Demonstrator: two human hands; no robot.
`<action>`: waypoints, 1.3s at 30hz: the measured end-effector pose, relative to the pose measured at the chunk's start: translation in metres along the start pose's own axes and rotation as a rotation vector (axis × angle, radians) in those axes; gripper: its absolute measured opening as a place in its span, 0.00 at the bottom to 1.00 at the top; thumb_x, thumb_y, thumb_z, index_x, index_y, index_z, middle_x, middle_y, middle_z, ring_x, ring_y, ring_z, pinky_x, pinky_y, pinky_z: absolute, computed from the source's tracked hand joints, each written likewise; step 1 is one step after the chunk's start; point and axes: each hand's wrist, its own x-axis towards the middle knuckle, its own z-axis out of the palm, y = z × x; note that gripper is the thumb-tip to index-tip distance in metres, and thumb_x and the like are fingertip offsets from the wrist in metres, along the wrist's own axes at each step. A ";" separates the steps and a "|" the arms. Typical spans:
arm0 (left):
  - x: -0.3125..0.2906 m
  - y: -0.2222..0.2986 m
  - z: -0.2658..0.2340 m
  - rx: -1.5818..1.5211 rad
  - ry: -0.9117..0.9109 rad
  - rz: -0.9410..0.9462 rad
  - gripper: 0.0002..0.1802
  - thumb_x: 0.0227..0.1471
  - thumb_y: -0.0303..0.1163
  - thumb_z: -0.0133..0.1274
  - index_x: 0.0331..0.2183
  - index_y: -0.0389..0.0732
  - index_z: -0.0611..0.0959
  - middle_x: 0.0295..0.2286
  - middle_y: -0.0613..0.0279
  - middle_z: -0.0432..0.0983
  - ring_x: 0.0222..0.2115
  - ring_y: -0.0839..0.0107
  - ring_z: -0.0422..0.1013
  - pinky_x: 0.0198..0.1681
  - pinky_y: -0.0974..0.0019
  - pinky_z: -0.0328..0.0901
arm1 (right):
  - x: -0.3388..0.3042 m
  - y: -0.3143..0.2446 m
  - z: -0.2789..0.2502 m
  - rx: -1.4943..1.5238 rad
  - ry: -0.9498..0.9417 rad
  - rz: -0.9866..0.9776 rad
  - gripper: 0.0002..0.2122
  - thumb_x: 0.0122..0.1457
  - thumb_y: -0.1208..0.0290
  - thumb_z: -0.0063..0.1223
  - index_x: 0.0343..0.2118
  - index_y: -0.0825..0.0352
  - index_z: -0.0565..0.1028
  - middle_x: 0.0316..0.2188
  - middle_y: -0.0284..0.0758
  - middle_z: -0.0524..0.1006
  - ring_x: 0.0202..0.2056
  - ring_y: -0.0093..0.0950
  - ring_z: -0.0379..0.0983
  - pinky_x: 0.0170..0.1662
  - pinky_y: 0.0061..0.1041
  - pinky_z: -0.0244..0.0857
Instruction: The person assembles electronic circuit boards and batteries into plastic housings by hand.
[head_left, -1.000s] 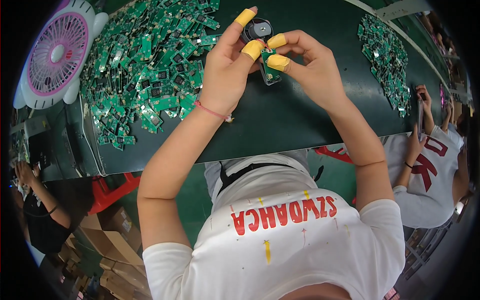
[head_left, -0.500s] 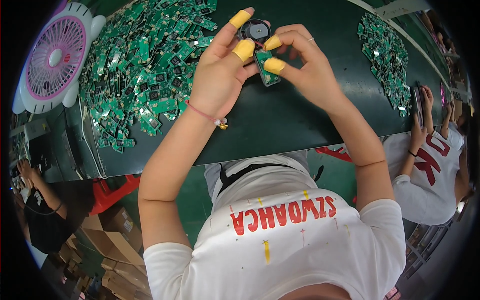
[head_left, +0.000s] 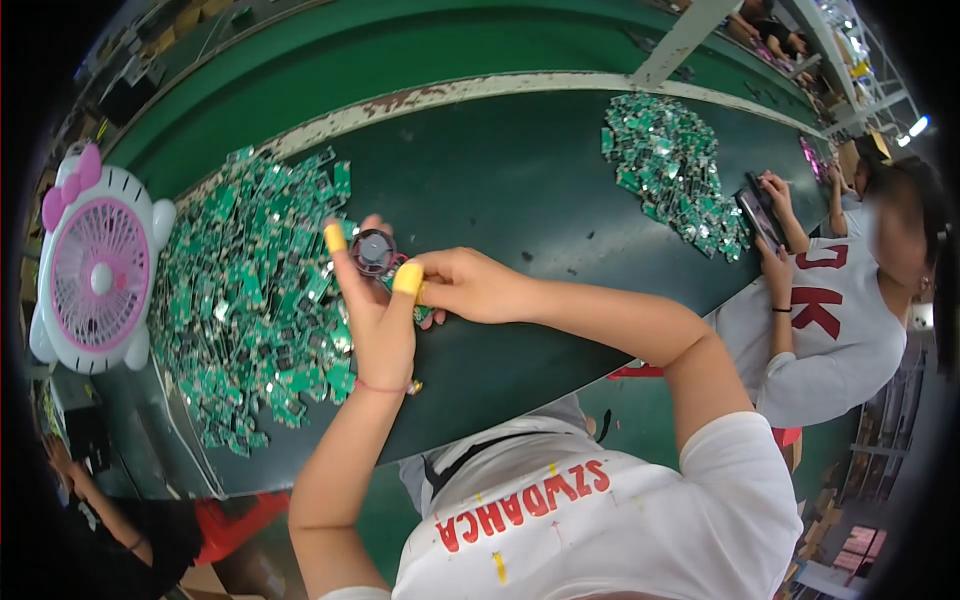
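Just beyond the left palm, a black round part (head_left: 373, 252) sits between the raised index finger and the thumb of the left hand (head_left: 382, 325), which cradles it. Being round, it shows no long axis; it lies up and to the left of the right hand's fingertips, so the left hand is the nearer. Reddish wires (head_left: 399, 263) show at its right side, just beside the yellow-covered left thumb. Under the right fingers, a green board (head_left: 421, 313) peeks out, too covered for its long axis to be told. The right hand (head_left: 485, 287) comes in from the right, fingertips bunched against that thumb; whether they pinch wire or board, I cannot tell. Farther left on the dark table (head_left: 510, 220) spreads a pile of green boards (head_left: 260, 310), with a pink-and-white fan (head_left: 100, 275) past it.
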 end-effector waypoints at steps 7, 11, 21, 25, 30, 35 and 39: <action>-0.001 -0.013 0.000 0.450 -0.344 0.095 0.36 0.46 0.27 0.49 0.55 0.33 0.53 0.53 0.47 0.52 0.55 0.55 0.49 0.58 0.61 0.43 | 0.093 -0.017 -0.134 -0.295 0.511 -0.038 0.12 0.55 0.62 0.46 0.25 0.68 0.73 0.18 0.28 0.70 0.21 0.17 0.64 0.27 0.18 0.59; -0.002 -0.011 0.005 0.744 -0.532 0.193 0.35 0.45 0.29 0.52 0.53 0.34 0.58 0.53 0.47 0.52 0.57 0.45 0.43 0.58 0.54 0.43 | 0.140 -0.017 -0.227 -0.819 0.788 0.005 0.15 0.51 0.59 0.46 0.27 0.67 0.76 0.26 0.42 0.76 0.32 0.38 0.72 0.34 0.35 0.65; 0.006 -0.003 0.007 0.893 -0.677 0.075 0.37 0.40 0.34 0.57 0.52 0.37 0.61 0.53 0.49 0.52 0.56 0.43 0.43 0.56 0.43 0.43 | 0.131 0.021 -0.400 -1.380 1.346 0.167 0.22 0.50 0.57 0.52 0.45 0.64 0.67 0.44 0.40 0.68 0.47 0.38 0.64 0.45 0.37 0.63; 0.008 -0.005 0.012 0.893 -0.698 0.034 0.35 0.41 0.41 0.57 0.50 0.39 0.65 0.52 0.51 0.55 0.56 0.45 0.45 0.55 0.43 0.43 | 0.081 0.035 -0.499 -1.708 1.379 0.483 0.28 0.50 0.58 0.49 0.53 0.64 0.59 0.56 0.34 0.56 0.58 0.33 0.50 0.53 0.40 0.55; 0.003 0.001 0.012 0.973 -0.661 -0.023 0.34 0.41 0.44 0.56 0.50 0.41 0.67 0.51 0.55 0.59 0.56 0.51 0.49 0.56 0.46 0.41 | 0.087 0.030 -0.523 -1.468 1.156 0.773 0.23 0.56 0.62 0.38 0.55 0.60 0.55 0.58 0.34 0.51 0.59 0.34 0.45 0.57 0.43 0.46; 0.011 -0.009 0.014 0.968 -0.720 -0.001 0.36 0.44 0.44 0.53 0.53 0.40 0.63 0.50 0.56 0.60 0.57 0.53 0.48 0.57 0.45 0.40 | 0.082 0.052 -0.524 -1.575 1.121 0.159 0.11 0.51 0.74 0.44 0.39 0.66 0.65 0.40 0.50 0.66 0.40 0.48 0.67 0.43 0.41 0.63; 0.008 -0.006 0.016 0.993 -0.681 0.120 0.35 0.45 0.41 0.53 0.53 0.42 0.61 0.49 0.55 0.61 0.56 0.54 0.49 0.58 0.48 0.40 | 0.094 0.019 -0.421 -1.276 0.879 -0.211 0.14 0.50 0.78 0.45 0.43 0.66 0.68 0.31 0.45 0.73 0.36 0.41 0.69 0.41 0.33 0.63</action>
